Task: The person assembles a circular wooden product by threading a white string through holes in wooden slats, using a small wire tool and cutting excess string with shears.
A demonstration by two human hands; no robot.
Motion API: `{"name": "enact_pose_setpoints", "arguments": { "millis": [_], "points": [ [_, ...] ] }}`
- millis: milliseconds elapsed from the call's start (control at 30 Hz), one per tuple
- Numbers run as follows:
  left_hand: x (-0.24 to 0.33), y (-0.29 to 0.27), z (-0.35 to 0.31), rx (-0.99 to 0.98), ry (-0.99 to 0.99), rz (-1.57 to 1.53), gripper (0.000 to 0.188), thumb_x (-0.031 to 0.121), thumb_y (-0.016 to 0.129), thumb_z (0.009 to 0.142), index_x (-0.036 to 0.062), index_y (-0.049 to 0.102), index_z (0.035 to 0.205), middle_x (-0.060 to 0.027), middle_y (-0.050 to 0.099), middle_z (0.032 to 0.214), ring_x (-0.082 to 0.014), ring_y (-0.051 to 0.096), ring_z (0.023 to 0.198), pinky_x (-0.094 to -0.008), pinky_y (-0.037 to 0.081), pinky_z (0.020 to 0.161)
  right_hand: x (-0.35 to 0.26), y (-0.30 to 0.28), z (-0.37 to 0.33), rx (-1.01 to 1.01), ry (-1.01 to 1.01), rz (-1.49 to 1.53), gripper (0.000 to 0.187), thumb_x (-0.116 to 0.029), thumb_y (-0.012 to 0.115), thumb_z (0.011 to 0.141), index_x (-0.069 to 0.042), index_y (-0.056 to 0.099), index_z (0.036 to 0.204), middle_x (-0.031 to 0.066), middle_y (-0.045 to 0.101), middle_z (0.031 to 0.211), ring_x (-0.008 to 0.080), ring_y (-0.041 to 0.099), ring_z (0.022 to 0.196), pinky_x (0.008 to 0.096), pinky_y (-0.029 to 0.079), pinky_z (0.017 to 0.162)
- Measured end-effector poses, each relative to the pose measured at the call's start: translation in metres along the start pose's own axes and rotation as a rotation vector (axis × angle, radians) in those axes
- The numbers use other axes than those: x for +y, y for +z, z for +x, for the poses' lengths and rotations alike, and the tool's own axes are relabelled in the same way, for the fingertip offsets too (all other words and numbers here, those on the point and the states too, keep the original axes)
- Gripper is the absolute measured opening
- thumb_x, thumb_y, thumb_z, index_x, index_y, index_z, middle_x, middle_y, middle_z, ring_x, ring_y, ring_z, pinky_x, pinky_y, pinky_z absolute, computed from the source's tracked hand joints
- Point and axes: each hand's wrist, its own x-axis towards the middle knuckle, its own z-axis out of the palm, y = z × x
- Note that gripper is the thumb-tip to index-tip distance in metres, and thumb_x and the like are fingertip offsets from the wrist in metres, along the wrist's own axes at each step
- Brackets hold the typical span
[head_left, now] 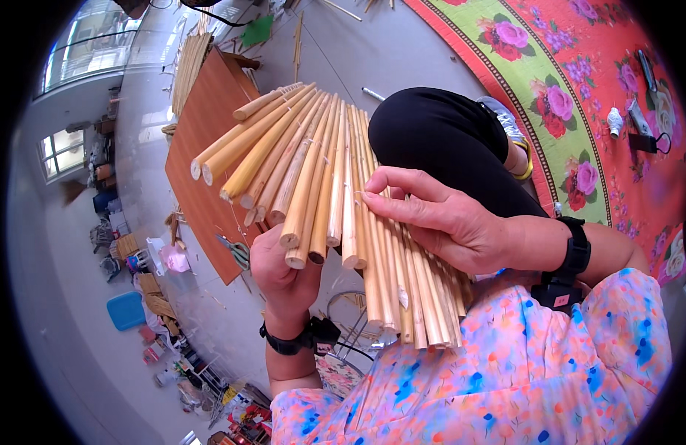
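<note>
A fan-shaped row of pale yellow plant stalks (313, 193), cut at their near ends, lies across my lap. Thin thread runs among them. My left hand (280, 274) is closed on the stalks from below at the left; its fingers are largely hidden behind them. Above the middle of the row, my right hand (450, 222) has thumb and forefinger pinched together on a fine thread (360, 193), close to the stalks' surface. The lower right end of the row rests against my patterned top.
A brown wooden board (213, 141) stands to the left, with scissors (235, 252) near its edge. More stalks (191, 67) lean behind it. At right, a red floral mat (617, 141) carries a white spool (614, 122) and small tools. My bent knee (424, 126) is just beyond the stalks.
</note>
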Motion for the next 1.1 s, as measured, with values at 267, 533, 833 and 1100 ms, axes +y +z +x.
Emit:
{"name": "enact_pose_setpoints", "arguments": {
  "millis": [267,533,833,1100],
  "points": [
    [0.014,0.010,0.008,0.137,0.040,-0.020,0.008,0.003,0.068,0.083,-0.0037,0.064,0.085,-0.0125,0.064,0.074,-0.0270,0.063,0.062,-0.0312,0.047,0.056,0.004,-0.005,0.000,-0.100,-0.104,-0.180,0.055,0.014,0.042,0.090,-0.002,0.045,0.143,0.0125,0.036,0.141,0.0201,0.050,0.110,0.0295,0.039,0.098],
    [0.024,0.008,0.013,0.070,0.073,0.210,0.007,0.000,0.069,0.081,-0.0025,0.064,0.085,-0.0128,0.065,0.074,-0.0292,0.064,0.062,-0.0332,0.049,0.056,-0.002,-0.009,0.000,-0.131,-0.107,-0.277,0.053,0.009,0.044,0.091,-0.002,0.044,0.143,0.0150,0.035,0.144,0.0263,0.047,0.121,0.0329,0.037,0.103],
    [0.022,0.001,0.005,0.017,0.053,0.290,0.011,0.003,0.067,0.083,-0.0020,0.065,0.093,-0.0143,0.067,0.081,-0.0327,0.066,0.070,-0.0357,0.051,0.062,-0.013,-0.008,0.001,-0.174,-0.043,-0.371,0.058,0.002,0.047,0.089,-0.002,0.038,0.146,0.0170,0.035,0.143,0.0311,0.042,0.125,0.0373,0.034,0.105],
    [0.005,0.001,-0.015,0.081,-0.086,0.065,0.024,0.006,0.066,0.087,-0.0026,0.065,0.109,-0.0150,0.066,0.104,-0.0293,0.067,0.093,-0.0358,0.052,0.081,-0.010,-0.010,0.002,-0.193,-0.098,-0.382,0.059,-0.006,0.056,0.089,-0.006,0.040,0.145,0.0173,0.037,0.143,0.0350,0.047,0.114,0.0412,0.039,0.102]
  ]
}}
